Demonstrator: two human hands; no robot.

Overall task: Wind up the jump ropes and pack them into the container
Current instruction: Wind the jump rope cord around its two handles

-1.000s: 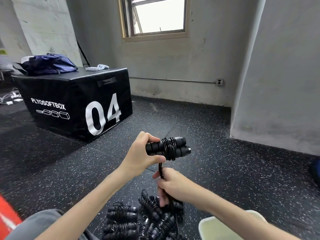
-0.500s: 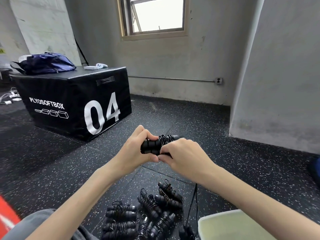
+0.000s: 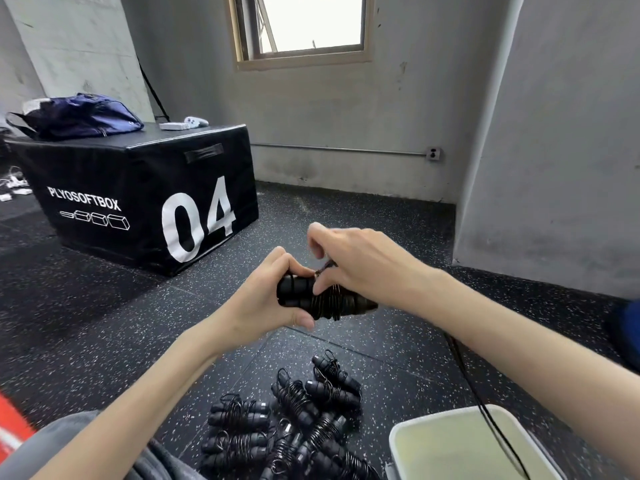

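The jump rope handles are held level above the floor, cord wound round their middle. The left hand is closed round their left end. The right hand is curled above them, cord pinched in its fingers; a loose strand hangs across the pale container. Wound ropes are piled just left of the container.
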